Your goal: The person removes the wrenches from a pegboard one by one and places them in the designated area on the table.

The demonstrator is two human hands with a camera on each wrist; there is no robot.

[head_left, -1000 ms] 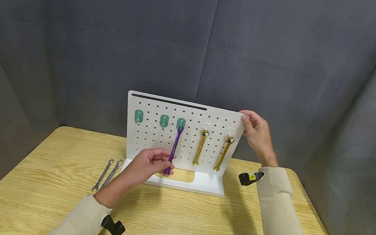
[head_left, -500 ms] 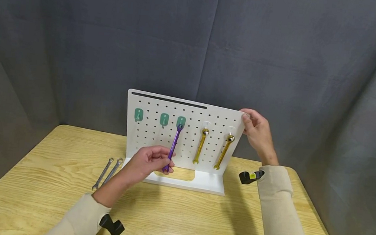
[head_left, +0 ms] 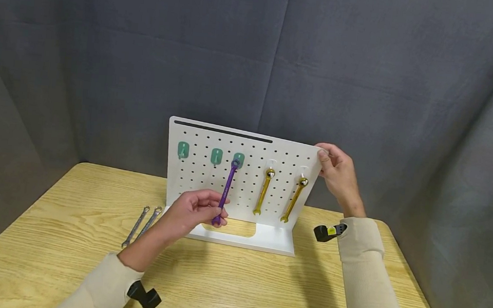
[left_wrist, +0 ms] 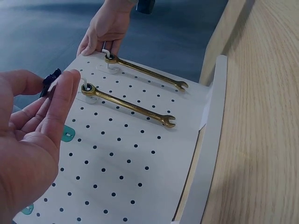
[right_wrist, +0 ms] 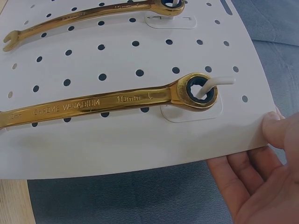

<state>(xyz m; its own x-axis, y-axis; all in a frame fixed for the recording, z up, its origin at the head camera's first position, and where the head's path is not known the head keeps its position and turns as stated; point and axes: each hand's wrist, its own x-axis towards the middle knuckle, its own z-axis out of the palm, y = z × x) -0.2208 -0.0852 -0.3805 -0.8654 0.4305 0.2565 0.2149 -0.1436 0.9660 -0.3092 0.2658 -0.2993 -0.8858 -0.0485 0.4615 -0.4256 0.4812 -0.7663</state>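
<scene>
Before a dark gray curtain, a person's left hand pinches a purple wrench near its lower end, thumb against fingers, its ring end at a green hook on a white pegboard. The right hand grips the board's upper corner between thumb and fingers, near two gold wrenches hanging from white hooks.
</scene>
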